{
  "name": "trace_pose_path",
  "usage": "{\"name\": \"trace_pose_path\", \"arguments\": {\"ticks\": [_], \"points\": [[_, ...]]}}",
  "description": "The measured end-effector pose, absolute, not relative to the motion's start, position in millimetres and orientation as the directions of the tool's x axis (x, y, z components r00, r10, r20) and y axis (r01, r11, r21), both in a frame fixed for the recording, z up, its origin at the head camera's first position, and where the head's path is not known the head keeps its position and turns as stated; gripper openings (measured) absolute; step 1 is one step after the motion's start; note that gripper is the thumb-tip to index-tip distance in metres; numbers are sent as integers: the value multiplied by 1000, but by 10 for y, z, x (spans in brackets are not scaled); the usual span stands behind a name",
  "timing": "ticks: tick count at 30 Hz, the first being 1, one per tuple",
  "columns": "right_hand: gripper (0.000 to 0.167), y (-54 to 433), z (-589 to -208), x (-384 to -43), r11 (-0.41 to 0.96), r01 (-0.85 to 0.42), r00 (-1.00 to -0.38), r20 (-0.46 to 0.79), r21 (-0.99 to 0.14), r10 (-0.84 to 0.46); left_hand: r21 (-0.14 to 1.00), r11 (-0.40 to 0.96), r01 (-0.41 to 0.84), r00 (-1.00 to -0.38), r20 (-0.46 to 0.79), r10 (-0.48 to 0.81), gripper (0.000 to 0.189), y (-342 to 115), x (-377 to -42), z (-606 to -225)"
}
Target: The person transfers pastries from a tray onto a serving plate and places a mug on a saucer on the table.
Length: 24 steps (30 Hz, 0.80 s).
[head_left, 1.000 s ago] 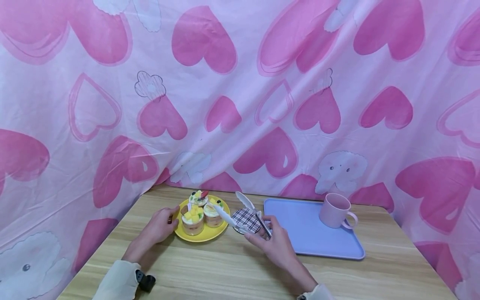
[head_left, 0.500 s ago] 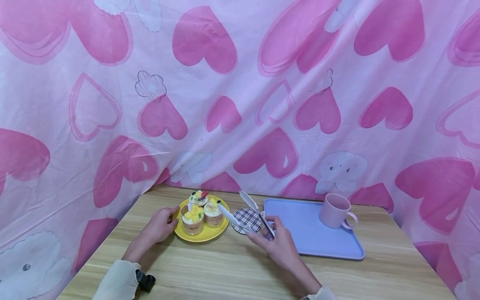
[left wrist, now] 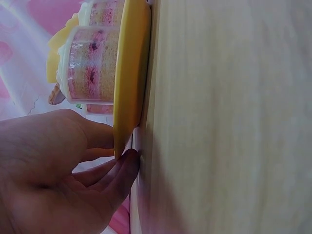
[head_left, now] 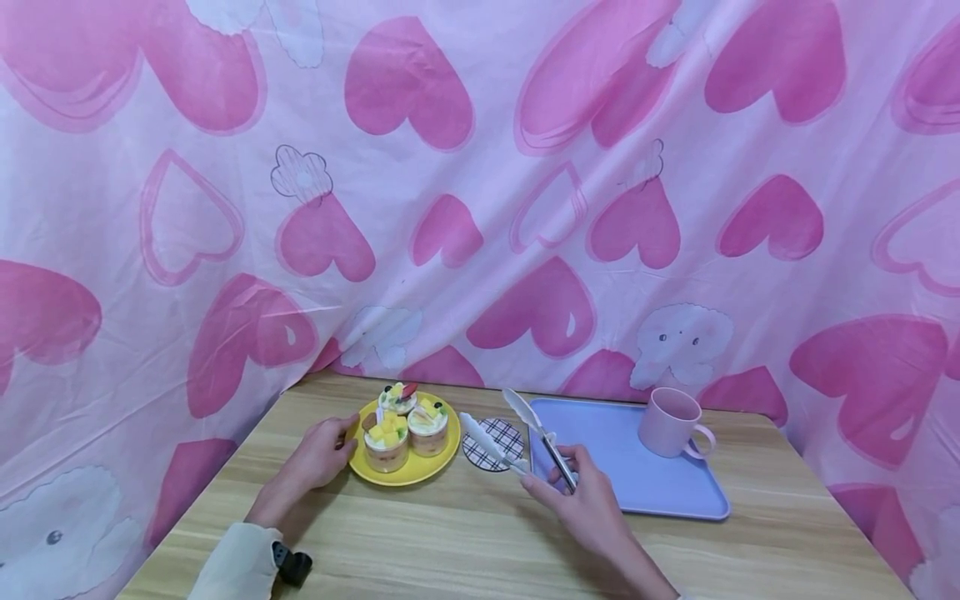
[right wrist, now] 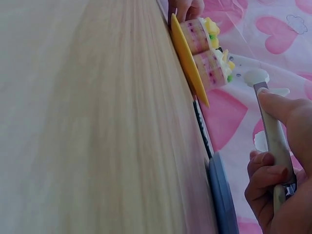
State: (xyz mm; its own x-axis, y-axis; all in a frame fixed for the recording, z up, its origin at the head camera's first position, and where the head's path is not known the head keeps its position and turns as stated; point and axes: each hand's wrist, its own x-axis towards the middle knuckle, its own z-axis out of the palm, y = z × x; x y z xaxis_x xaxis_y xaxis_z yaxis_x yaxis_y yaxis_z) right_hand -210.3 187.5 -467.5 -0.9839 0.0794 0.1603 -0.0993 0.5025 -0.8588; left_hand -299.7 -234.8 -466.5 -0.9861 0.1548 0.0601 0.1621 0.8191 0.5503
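Note:
At the left of the head view, a yellow plate [head_left: 411, 475] carries three clear dessert cups [head_left: 386, 457] with cake layers, cream and fruit on top. My left hand [head_left: 322, 454] pinches the plate's left rim; the left wrist view puts the thumb [left wrist: 100, 134] on its upper side and fingers beneath. Held in my right hand [head_left: 588, 508] above the table is a pair of tongs [head_left: 556, 457]. Their white tips stand apart, with nothing between them, over a round plaid coaster [head_left: 507, 435].
Right of the coaster lies a blue tray [head_left: 600, 437], its left edge close to my right hand. A pink mug [head_left: 662, 425] stands on the tray's right part. Behind the wooden table [head_left: 420, 533] hangs a pink heart-patterned cloth [head_left: 480, 233].
My right hand and the tongs have moved right and slightly toward me, from beside the dessert cups to over the coaster and tray edge. The left hand stays on the plate.

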Motion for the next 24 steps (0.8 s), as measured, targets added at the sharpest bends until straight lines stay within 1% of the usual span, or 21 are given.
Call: {"name": "trace_pose_path", "arguments": {"ticks": [7,18,24], "points": [[72,1991,-4630,-1972,552,-87,-977,179,-829,116,554,819,151,-988,52,147,53,-2355,-2993,-4677],[75,2208,-4527,-1803,588,-5,-988,95,-809,122,562,806,186,-982,93,162,56,-2365,-2984,-4670],[77,2441,-4514,-1736,629,21,-985,93,-777,148,586,791,177,-984,76,164,57,-2377,-2980,-4649]]}}
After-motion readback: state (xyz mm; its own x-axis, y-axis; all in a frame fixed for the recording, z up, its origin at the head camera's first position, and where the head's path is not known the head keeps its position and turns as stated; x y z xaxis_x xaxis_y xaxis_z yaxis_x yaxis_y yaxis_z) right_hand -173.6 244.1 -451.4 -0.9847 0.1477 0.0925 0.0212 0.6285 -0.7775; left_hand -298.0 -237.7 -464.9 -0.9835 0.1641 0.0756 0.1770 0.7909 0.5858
